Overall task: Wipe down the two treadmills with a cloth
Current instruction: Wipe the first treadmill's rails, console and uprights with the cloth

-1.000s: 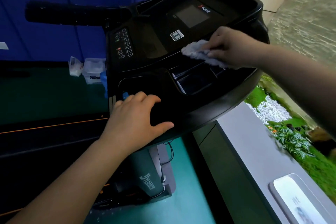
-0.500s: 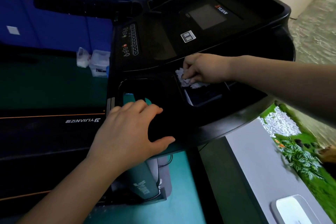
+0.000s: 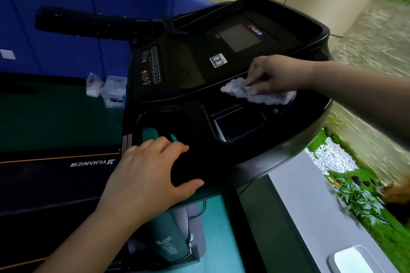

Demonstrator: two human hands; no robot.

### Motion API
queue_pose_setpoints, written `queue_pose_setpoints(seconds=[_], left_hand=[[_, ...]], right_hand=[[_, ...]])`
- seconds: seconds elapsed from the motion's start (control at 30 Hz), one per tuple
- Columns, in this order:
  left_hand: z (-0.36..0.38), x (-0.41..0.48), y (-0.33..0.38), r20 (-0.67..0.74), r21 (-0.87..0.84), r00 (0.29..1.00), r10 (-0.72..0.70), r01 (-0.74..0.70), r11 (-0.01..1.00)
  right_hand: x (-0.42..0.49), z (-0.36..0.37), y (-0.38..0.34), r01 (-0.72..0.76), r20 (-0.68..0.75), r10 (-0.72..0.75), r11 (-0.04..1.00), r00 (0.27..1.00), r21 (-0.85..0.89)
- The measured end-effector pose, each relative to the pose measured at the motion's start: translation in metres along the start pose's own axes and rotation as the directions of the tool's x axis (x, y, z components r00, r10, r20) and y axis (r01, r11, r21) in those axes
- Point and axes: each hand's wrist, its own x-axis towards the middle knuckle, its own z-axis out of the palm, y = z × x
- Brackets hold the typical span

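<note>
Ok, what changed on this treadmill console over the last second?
The right hand slid the cloth from the centre tray back up onto the ledge below the display, where it presses it flat. The left hand stayed resting on the near edge of the console.

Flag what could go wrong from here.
1. The right hand wipes the cloth across the console; a long stroke left could press the buttons.
2. Only fingers press the cloth, so it could bunch or slide into the tray below.
3. The left hand leans on the rim and might slip into the cup hole.
</note>
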Motion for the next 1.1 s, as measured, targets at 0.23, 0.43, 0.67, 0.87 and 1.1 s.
queue_pose_setpoints(seconds=[0.23,0.43,0.67,0.87,1.1], left_hand=[[0.001,0.001,0.001,-0.02,0.018,1.0,0.019,-0.019,1.0],[0.002,0.001,0.0,-0.035,0.032,0.999,0.028,-0.027,0.999],[0.002,0.0,-0.001,-0.037,0.024,0.999,0.032,-0.031,0.999],[0.002,0.001,-0.001,-0.023,0.015,1.0,0.02,-0.02,1.0],[0.003,0.001,-0.003,-0.018,0.027,1.0,0.019,-0.019,0.999]], right_hand=[[-0.031,-0.013,0.043,-0.091,-0.057,0.076,0.935,0.996,-0.342],[-0.03,-0.014,0.035,-0.132,0.16,0.186,0.945,0.969,-0.3],[-0.004,0.011,0.02,-0.03,0.143,0.036,0.999,0.989,-0.044],[-0.037,-0.022,0.061,-0.19,0.058,0.197,0.976,0.979,-0.108],[-0.001,0.021,0.008,0.008,0.167,-0.019,0.998,0.986,0.069]])
